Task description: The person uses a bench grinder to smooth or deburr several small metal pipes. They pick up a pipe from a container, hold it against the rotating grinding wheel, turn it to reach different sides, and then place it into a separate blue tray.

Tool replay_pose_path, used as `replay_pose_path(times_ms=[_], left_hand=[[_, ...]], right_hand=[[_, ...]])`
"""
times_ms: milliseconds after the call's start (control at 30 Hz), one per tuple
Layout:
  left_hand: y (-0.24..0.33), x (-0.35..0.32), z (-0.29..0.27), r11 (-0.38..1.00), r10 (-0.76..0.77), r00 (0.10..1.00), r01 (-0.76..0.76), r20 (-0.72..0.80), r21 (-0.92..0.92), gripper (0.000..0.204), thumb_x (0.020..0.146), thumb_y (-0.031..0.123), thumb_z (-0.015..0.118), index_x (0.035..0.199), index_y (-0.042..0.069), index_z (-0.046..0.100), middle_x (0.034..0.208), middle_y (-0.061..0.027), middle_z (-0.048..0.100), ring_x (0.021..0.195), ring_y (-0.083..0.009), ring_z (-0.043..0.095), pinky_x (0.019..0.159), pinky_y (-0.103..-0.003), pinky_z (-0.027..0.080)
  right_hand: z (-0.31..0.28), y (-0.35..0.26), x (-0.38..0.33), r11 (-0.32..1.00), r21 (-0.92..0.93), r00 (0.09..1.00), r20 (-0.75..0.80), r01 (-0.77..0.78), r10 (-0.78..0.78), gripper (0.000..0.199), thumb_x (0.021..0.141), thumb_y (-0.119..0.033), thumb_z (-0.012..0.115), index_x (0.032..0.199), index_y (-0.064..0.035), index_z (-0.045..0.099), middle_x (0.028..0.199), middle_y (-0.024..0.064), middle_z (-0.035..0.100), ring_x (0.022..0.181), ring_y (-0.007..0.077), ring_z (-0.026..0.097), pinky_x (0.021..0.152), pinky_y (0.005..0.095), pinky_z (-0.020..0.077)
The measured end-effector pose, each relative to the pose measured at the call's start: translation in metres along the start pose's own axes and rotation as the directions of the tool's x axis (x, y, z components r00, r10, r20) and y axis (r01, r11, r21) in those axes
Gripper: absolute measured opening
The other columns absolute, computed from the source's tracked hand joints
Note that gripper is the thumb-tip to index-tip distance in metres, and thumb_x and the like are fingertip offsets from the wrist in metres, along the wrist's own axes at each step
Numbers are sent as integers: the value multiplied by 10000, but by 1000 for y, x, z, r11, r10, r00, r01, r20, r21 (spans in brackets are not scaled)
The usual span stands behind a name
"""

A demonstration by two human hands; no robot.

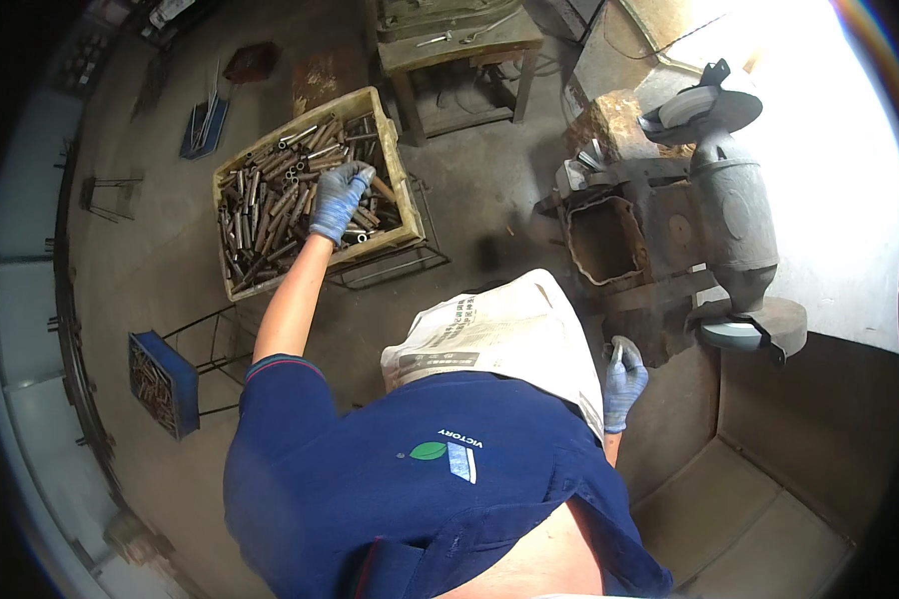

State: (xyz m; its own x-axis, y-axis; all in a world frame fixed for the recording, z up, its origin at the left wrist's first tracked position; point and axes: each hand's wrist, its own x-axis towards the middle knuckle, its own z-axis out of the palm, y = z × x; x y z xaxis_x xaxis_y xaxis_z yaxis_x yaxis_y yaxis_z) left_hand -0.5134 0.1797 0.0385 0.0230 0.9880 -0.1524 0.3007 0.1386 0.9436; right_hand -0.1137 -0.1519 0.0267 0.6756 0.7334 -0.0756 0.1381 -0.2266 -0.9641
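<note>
My left hand, in a blue and grey knit glove, reaches over a yellowish crate heaped with short metal tubes. Its fingers are closed at the end of a brownish metal tube, which sticks out to the right of them. Low on my right side, below the bench grinder, is my right hand in a matching glove. Its fingers are curled together; whatever they may hold cannot be made out.
A double-wheel bench grinder stands on the right beside a rusty square-mouthed box. Ahead is a work table with tools on it. A blue bin of small pieces sits at the left on a wire stand. A pale apron covers my lap.
</note>
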Motion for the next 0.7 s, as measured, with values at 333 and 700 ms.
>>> replay_pose_path(times_ms=[333, 700], left_hand=[[132, -67, 178, 852, 263, 677, 171, 687, -495, 282, 892, 186, 574, 1048, -48, 581, 853, -109, 650, 743, -168, 630, 710, -283, 505], [156, -109, 278, 852, 186, 315, 419, 931, -313, 285, 867, 75, 595, 1116, -54, 546, 997, -83, 619, 930, -117, 584, 842, -249, 479]], right_hand=[[58, -142, 40, 889, 3, 852, 286, 457, -439, 354, 678, -46, 718, 1022, -3, 643, 1158, 153, 568, 921, 232, 635, 806, 300, 519], [5, -102, 23, 891, -271, 884, -200, 365, -423, 361, 670, -67, 744, 1009, 10, 643, 1076, 171, 586, 981, 286, 610, 839, 324, 509]])
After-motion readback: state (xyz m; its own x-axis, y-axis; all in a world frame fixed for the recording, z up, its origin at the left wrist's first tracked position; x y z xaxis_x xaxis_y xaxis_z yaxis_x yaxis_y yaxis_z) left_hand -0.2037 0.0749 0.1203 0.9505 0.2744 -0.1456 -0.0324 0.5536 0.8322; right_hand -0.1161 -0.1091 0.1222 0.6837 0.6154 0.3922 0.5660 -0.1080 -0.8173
